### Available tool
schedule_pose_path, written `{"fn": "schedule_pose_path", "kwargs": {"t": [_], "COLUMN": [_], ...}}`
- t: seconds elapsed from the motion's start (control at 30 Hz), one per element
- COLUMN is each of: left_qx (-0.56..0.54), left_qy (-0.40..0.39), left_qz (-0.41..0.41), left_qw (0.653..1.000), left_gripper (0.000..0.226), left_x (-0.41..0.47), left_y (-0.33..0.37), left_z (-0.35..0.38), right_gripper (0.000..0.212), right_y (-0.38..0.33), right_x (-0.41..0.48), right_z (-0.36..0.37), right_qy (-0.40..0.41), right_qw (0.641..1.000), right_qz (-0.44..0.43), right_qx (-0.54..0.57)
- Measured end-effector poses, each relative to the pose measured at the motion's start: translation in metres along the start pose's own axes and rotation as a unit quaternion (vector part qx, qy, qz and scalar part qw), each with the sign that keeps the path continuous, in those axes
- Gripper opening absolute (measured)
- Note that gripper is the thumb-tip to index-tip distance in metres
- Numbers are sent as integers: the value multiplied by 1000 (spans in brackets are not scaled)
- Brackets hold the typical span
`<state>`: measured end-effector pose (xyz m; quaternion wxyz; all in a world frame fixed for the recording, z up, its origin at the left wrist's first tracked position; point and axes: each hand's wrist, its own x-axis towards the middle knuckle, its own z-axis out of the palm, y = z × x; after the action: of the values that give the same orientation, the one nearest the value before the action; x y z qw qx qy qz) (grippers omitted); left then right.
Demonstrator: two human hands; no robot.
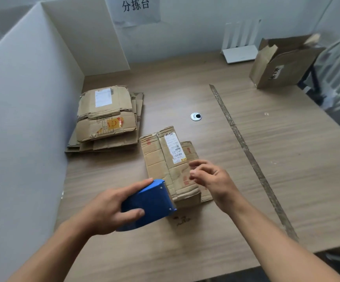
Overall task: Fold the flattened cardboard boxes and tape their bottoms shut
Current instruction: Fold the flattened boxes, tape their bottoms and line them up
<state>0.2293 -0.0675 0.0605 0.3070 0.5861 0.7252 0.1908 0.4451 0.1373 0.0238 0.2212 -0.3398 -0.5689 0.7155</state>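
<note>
Gripping the blue tape dispenser (151,202), the left hand (106,210); right hand (212,180) loosely open.

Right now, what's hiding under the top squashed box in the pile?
More flattened cardboard boxes lie under the top box; their edges stick out at the right and front. How many there are is covered.

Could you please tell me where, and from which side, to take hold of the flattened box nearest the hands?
Probably its right edge, coming from the right. The flattened box lies flat on the table, so the grip must start under an edge; there a flap juts out beside the free right hand, while the left hand holds the tape dispenser at the near left corner.
</note>
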Motion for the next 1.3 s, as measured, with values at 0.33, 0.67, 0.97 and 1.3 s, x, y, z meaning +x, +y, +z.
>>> {"fn": "schedule_pose_path", "kwargs": {"t": [0.33, 0.67, 0.97, 1.3], "left_qx": [-23, -58, -60, -55], "left_qy": [-156, -157, -165, -184], "left_qz": [-162, -191, -216, -260], "left_qw": [974, 967, 960, 946], "left_gripper": [65, 61, 54, 49], "left_x": [8, 5, 15, 32], "left_y": [-23, -22, -28, -26], "left_z": [-24, -9, -7, 4], "right_gripper": [30, 21, 29, 32], "right_y": [58, 67, 73, 95], "right_x": [-17, -17, -13, 1], "right_z": [-54, -54, -56, -48], "right_qy": [138, 169, 166, 132], "right_qw": [982, 975, 973, 953], "right_qz": [120, 50, 101, 253], "right_qx": [-56, -131, -121, -102]}}
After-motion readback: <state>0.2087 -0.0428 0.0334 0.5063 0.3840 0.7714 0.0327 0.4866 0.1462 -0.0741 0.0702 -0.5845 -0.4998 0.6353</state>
